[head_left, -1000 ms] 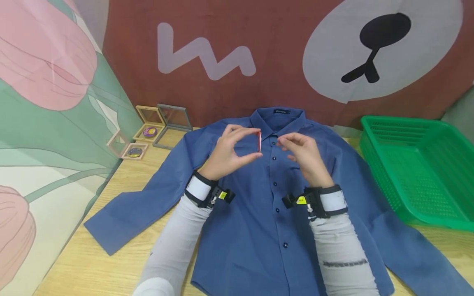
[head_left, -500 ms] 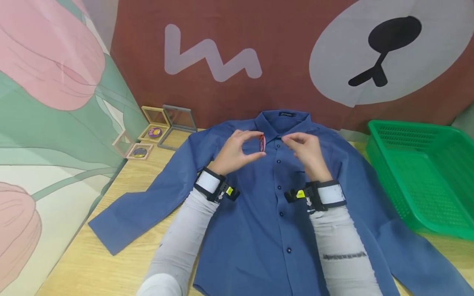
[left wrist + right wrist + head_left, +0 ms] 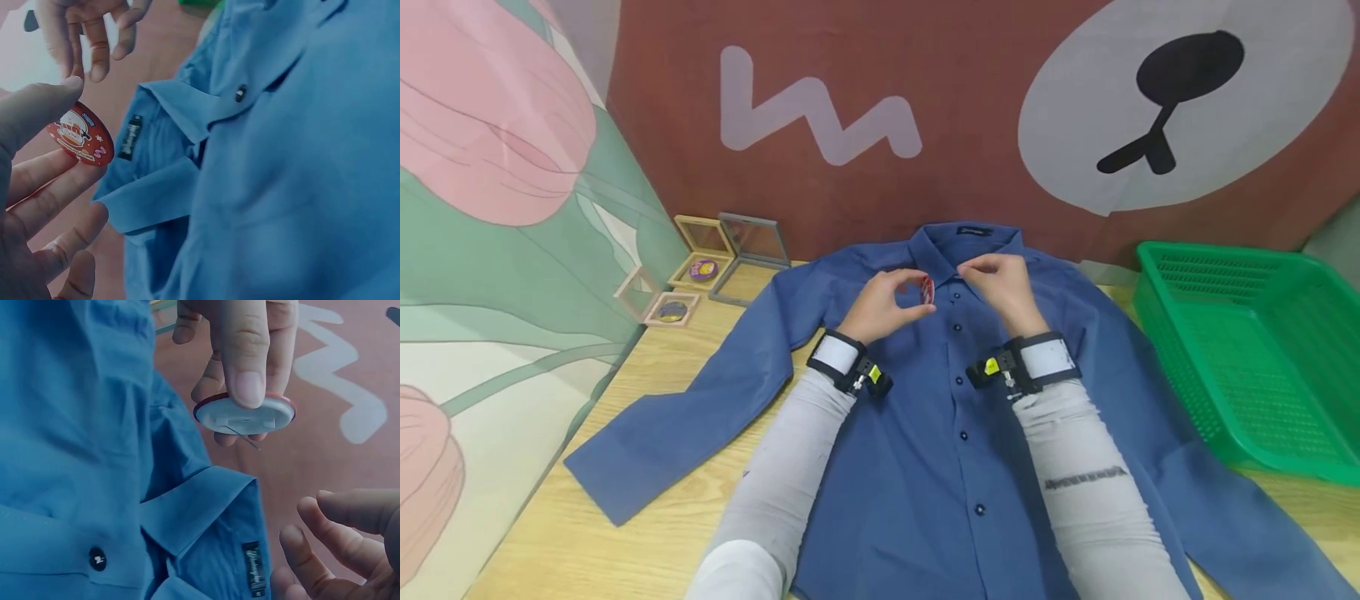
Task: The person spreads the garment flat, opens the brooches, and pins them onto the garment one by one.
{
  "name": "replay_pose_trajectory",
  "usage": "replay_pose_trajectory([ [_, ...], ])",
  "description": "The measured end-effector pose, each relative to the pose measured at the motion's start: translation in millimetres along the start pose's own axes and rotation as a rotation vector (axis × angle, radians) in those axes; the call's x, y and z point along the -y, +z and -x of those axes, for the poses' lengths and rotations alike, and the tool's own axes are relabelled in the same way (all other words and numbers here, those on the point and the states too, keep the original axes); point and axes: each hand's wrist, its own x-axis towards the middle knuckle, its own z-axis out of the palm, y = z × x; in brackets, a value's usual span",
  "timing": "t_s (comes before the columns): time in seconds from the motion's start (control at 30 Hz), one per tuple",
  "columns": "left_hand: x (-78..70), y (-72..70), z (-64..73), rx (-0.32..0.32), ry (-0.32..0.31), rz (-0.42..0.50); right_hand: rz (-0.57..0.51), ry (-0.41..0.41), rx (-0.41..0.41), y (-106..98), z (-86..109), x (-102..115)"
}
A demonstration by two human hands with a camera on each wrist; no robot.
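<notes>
Brown backdrop (image 3: 970, 100) behind, a blue shirt (image 3: 902, 467) lies spread; near its collar (image 3: 932, 257), the empty right hand (image 3: 1003, 287) hangs loosely curled, the left hand (image 3: 883, 308) pinches a red badge (image 3: 84, 137), its face turned further into view since a second ago, leaving the unfastened pin (image 3: 244, 437) seemingly accessible

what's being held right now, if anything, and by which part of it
A round red badge, pinched at opposite sides of its rim by the fingers of the left hand. The right hand shows nothing held.

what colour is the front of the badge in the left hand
Mostly red, with white in its printed design; the badge shows best in the left wrist view.
</notes>
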Motion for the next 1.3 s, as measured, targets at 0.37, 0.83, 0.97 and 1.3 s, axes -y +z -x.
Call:
replay_pose_trajectory([
  [0.37,19.4,20.9,-6.2,-0.04,-0.108,-0.039,0.085,0.032,0.019,9.4,-15.7,-13.8],
  [0.83,23.7,39.1,-16.4,-0.074,-0.11,-0.13,0.536,-0.084,0.189,32.8,-35.5,-36.9],
  [0.97,24.7,38.0,-18.0,-0.05,-0.119,-0.144,0.561,-0.088,0.183,39.0,-37.6,-38.4],
  [1.3,31.5,40.2,-17.0,-0.04,-0.161,-0.135,0.595,-0.07,0.165,48.0,-42.6,-50.5],
])
